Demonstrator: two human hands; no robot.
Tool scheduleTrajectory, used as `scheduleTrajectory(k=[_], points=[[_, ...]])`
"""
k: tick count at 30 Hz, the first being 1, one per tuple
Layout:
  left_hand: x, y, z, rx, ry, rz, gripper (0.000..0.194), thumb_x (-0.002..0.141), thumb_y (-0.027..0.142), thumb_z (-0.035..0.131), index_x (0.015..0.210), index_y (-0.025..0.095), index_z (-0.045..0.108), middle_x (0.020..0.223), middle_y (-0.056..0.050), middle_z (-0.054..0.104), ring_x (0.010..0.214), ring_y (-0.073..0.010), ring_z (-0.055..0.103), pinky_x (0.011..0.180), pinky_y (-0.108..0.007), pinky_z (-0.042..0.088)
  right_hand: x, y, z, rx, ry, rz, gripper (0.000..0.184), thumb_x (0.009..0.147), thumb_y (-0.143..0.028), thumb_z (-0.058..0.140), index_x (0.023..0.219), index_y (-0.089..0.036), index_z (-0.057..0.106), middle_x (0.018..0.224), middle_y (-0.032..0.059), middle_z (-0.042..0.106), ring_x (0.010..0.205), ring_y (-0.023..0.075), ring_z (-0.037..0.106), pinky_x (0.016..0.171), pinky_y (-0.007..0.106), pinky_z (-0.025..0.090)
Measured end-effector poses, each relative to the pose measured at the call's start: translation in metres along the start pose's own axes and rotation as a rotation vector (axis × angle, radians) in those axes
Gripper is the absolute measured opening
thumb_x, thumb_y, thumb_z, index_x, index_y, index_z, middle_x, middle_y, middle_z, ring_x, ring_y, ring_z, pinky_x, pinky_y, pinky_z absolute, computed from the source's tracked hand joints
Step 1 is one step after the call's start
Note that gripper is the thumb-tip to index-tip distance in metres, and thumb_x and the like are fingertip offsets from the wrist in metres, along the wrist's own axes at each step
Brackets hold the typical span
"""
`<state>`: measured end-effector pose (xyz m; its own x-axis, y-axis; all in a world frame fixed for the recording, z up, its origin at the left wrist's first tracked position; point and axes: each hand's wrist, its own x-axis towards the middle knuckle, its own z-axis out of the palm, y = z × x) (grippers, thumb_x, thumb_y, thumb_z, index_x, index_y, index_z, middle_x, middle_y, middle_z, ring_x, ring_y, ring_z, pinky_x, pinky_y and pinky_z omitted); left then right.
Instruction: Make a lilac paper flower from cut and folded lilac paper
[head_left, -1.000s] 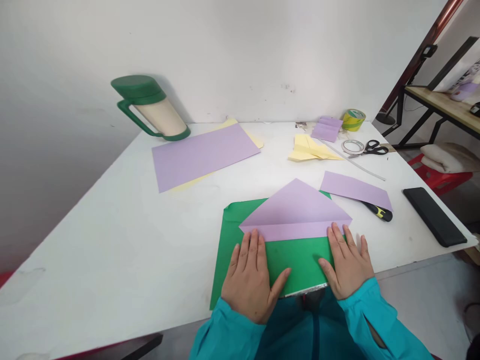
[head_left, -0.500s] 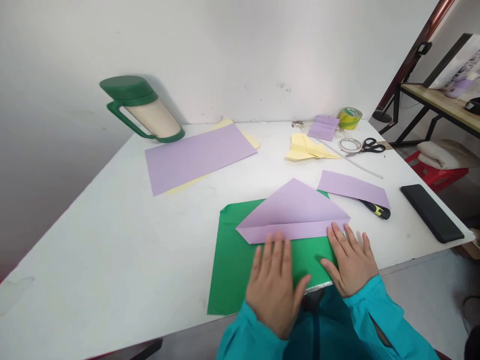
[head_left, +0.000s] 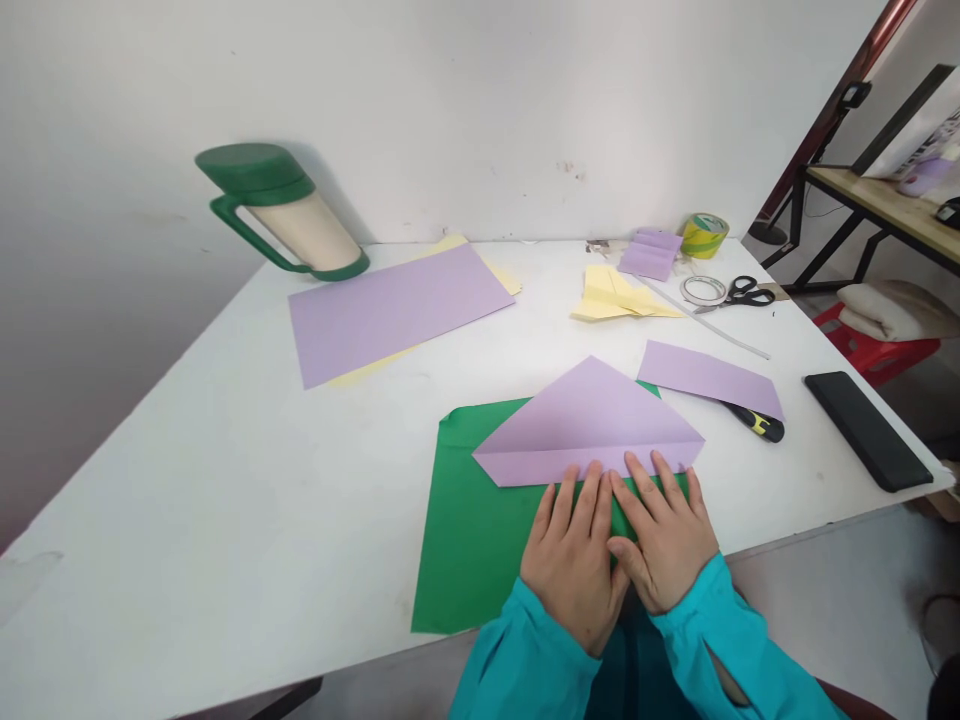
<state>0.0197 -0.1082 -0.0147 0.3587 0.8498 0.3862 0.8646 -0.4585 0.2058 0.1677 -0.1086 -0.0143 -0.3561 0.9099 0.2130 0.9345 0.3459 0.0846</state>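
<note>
A folded purple sheet of paper (head_left: 589, 410) lies on a green sheet (head_left: 472, 540) at the table's near edge. It has a pointed top and a band folded up along its lower side. My left hand (head_left: 574, 560) lies flat, its fingertips on the band's lower edge near the middle. Close beside it, my right hand (head_left: 664, 535) is also flat, with fingertips on the right part of the band. Both hands have their fingers stretched out and grip nothing. The palms cover part of the green sheet.
A green-lidded jug (head_left: 289, 215) stands at the back left by purple paper (head_left: 397, 310). Toward the right lie a yellow folded paper (head_left: 619, 297), tape roll (head_left: 703, 236), scissors (head_left: 742, 292), purple strip (head_left: 709, 378), cutter (head_left: 757, 424) and black phone-like slab (head_left: 866, 430).
My right hand has slid left along the folded band, and my left hand has shifted slightly right. The two hands are now side by side. The folded paper stays in place.
</note>
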Motion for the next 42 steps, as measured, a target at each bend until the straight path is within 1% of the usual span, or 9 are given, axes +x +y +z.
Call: scheduleTrajectory(k=[5, 9, 15, 18, 23, 30, 36, 40, 42], points=[[-0.002, -0.002, -0.003, 0.024, -0.008, -0.014, 0.055, 0.088, 0.039, 0.038, 0.136, 0.012, 0.045, 0.141, -0.008, 0.046, 0.132, -0.0286, 0.037, 0.109, -0.043, 0.021, 0.0, -0.003, -0.003, 0.01, -0.019, 0.032, 0.057, 0.09, -0.052, 0.036, 0.14, -0.027, 0.039, 0.147, 0.0028, 0.036, 0.134, 0.0342, 0.03, 0.105, 0.057, 0.02], [-0.009, -0.015, -0.008, 0.101, -0.015, -0.031, 0.059, 0.089, 0.043, 0.04, 0.138, 0.01, 0.041, 0.139, -0.011, 0.048, 0.13, -0.0304, 0.039, 0.11, -0.046, 0.019, -0.002, -0.005, -0.004, 0.012, -0.01, 0.067, 0.051, 0.091, -0.044, 0.038, 0.139, -0.027, 0.041, 0.147, 0.0017, 0.037, 0.134, 0.0324, 0.03, 0.106, 0.056, 0.019], [-0.025, -0.046, -0.019, 0.172, -0.015, -0.088, 0.068, 0.091, 0.043, 0.036, 0.147, 0.009, 0.018, 0.141, -0.014, 0.045, 0.128, -0.0301, 0.042, 0.108, -0.047, 0.022, -0.01, 0.004, -0.005, -0.01, 0.003, 0.097, 0.047, 0.093, -0.038, 0.034, 0.137, -0.024, 0.044, 0.145, 0.0, 0.039, 0.134, 0.0305, 0.031, 0.107, 0.056, 0.019], [-0.031, -0.055, -0.02, 0.186, -0.028, -0.102, 0.072, 0.091, 0.043, 0.038, 0.148, 0.01, 0.01, 0.142, -0.014, 0.043, 0.129, -0.0306, 0.042, 0.107, -0.047, 0.024, -0.016, 0.014, -0.006, -0.052, -0.003, 0.121, 0.047, 0.094, -0.035, 0.032, 0.137, -0.022, 0.044, 0.144, 0.0008, 0.041, 0.133, 0.0304, 0.033, 0.106, 0.057, 0.02], [-0.034, -0.057, -0.017, 0.188, -0.033, -0.109, 0.073, 0.091, 0.043, 0.038, 0.149, 0.012, 0.007, 0.144, -0.014, 0.041, 0.13, -0.0297, 0.04, 0.108, -0.046, 0.024, -0.025, 0.027, -0.005, -0.095, -0.003, 0.171, 0.047, 0.092, -0.033, 0.034, 0.139, -0.026, 0.041, 0.142, 0.0005, 0.044, 0.133, 0.03, 0.034, 0.107, 0.057, 0.019], [-0.033, -0.056, -0.017, 0.201, -0.043, -0.123, 0.072, 0.092, 0.041, 0.038, 0.149, 0.013, 0.003, 0.144, -0.012, 0.041, 0.131, -0.0312, 0.039, 0.105, -0.049, 0.028, -0.026, 0.029, -0.006, -0.1, -0.006, 0.171, 0.046, 0.093, -0.029, 0.031, 0.138, -0.025, 0.042, 0.142, 0.0001, 0.044, 0.133, 0.0294, 0.034, 0.107, 0.057, 0.018], [-0.036, -0.061, -0.019, 0.229, -0.08, -0.125, 0.071, 0.091, 0.04, 0.039, 0.149, 0.015, 0.006, 0.145, -0.008, 0.04, 0.133, -0.0353, 0.033, 0.101, -0.052, 0.034, -0.025, 0.032, -0.009, -0.076, -0.011, 0.147, 0.045, 0.095, -0.028, 0.027, 0.135, -0.021, 0.046, 0.142, -0.0003, 0.044, 0.132, 0.0281, 0.035, 0.107, 0.055, 0.019], [-0.04, -0.065, -0.021, 0.242, -0.096, -0.123, 0.065, 0.089, 0.041, 0.043, 0.147, 0.017, 0.024, 0.146, -0.007, 0.04, 0.134, -0.0421, 0.027, 0.1, -0.056, 0.035, -0.028, 0.036, -0.006, -0.065, 0.014, 0.13, 0.045, 0.095, -0.028, 0.029, 0.135, -0.019, 0.046, 0.141, 0.0023, 0.046, 0.131, 0.0279, 0.037, 0.107, 0.055, 0.017], [-0.039, -0.067, -0.024, 0.261, -0.09, -0.115, 0.061, 0.089, 0.042, 0.044, 0.143, 0.016, 0.034, 0.144, -0.008, 0.041, 0.133, -0.0428, 0.029, 0.099, -0.056, 0.036, -0.029, 0.039, -0.004, -0.056, 0.041, 0.12, 0.044, 0.094, -0.029, 0.032, 0.135, -0.019, 0.047, 0.139, 0.0032, 0.048, 0.13, 0.028, 0.038, 0.108, 0.055, 0.017]])
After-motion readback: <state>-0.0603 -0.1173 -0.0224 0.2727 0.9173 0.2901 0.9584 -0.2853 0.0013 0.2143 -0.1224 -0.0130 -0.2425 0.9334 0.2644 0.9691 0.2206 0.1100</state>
